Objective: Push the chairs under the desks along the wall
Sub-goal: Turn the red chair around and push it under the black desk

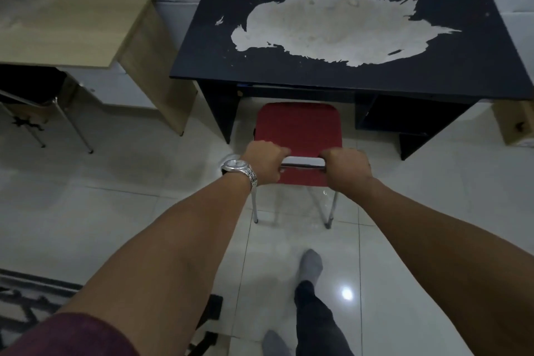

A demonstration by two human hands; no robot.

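A red chair (299,127) with chrome legs stands in front of the black desk (462,66), whose top has a large peeled pale patch. The front of the red seat lies just under the desk's front edge. My left hand (264,160) and my right hand (346,166) both grip the chrome top bar of the chair's backrest, side by side. A wristwatch is on my left wrist. To the left, a light wooden desk (75,23) stands against the wall with a dark chair (31,87) tucked under it.
White tiled floor all around. A cardboard box (514,121) sits on the floor right of the black desk. A patterned rug (26,298) lies at the lower left. My feet in grey socks (310,266) are behind the chair.
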